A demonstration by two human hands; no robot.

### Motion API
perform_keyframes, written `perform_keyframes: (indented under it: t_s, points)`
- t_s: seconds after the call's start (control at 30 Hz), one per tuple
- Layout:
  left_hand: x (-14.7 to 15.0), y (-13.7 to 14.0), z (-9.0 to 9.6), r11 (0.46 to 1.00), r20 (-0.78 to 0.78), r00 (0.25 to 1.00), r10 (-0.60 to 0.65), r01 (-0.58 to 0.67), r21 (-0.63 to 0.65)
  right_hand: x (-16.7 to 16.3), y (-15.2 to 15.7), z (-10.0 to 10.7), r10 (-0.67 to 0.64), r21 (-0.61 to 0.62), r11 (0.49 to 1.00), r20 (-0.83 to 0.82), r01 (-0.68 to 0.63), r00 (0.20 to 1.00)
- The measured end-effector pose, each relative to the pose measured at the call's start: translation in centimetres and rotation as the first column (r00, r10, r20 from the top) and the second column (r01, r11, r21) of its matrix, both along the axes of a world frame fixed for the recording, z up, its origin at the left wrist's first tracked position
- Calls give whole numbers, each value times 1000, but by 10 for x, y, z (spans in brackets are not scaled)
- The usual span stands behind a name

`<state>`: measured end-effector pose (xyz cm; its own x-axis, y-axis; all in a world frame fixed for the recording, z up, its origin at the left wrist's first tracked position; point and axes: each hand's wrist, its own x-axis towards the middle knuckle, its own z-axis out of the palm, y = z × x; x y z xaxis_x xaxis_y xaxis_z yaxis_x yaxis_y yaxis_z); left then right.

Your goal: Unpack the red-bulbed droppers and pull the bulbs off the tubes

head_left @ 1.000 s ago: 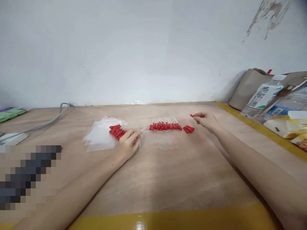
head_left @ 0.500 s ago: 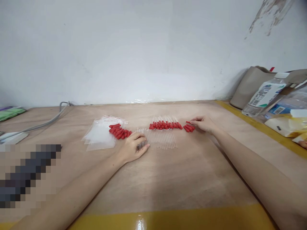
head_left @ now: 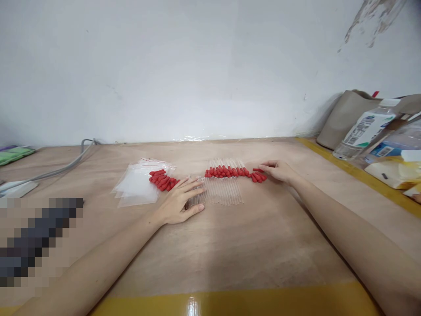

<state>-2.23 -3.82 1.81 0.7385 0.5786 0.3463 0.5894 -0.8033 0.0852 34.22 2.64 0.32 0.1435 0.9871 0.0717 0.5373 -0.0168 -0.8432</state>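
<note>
Clear glass droppers with red rubber bulbs (head_left: 226, 171) lie side by side in a row. Clear thin tubes (head_left: 225, 191) reach toward me from it, and more tubes show behind. Over the left end of the tubes rests my left hand (head_left: 180, 202), fingers spread and lying on them. At the right end, my right hand (head_left: 278, 170) pinches a slim red rubber bulb (head_left: 258, 170) between thumb and fingertips. Just below that bulb is a small heap of red bulbs (head_left: 258, 177). Another pile of red bulbs (head_left: 162, 180) sits left of my left hand, partly on clear zip bags (head_left: 133, 184).
On the right stand a water bottle (head_left: 366, 129), a grey-brown container (head_left: 335, 118) and plastic packets (head_left: 390, 171). A grey cable (head_left: 67, 168) runs along the left. Yellow tape (head_left: 230, 300) lines the table's near edge; a white wall (head_left: 197, 70) rises behind.
My left hand's fingers have spread and stretched out farther over the tubes. The bulb in my right hand has shifted slightly left, closer to the row.
</note>
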Motion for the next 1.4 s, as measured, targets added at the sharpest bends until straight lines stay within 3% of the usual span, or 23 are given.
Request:
perform_keyframes:
  t_s: [0.23,0.5,0.67,0.77,0.93,1.07,1.23,1.4]
  points:
    - [3,-1,-4,998,83,996,37,-33,-54,0,2,-6,33,39,999,32,-34,999]
    - [3,-1,-4,996,32,997,72,-70,-48,-16,-5,6,-65,167,985,179,34,982]
    - [3,-3,-4,997,72,995,72,-72,4,-40,-16,16,-98,297,953,500,-64,860]
    - [3,-4,-3,995,122,990,77,-84,58,-48,-20,15,-131,304,951,550,-52,825]
    - [3,-5,-2,984,191,977,96,-121,127,-53,-19,10,-143,331,943,527,-48,838]
    - [2,-2,-5,968,222,962,158,-195,158,-58,-21,12,-229,399,915,377,65,897]
    - [-4,-1,-8,960,130,965,228,-245,135,-70,-33,19,-245,546,830,167,117,955]
    - [-12,-3,-7,978,53,976,209,-210,13,-83,-57,15,-156,668,744,208,-23,965]
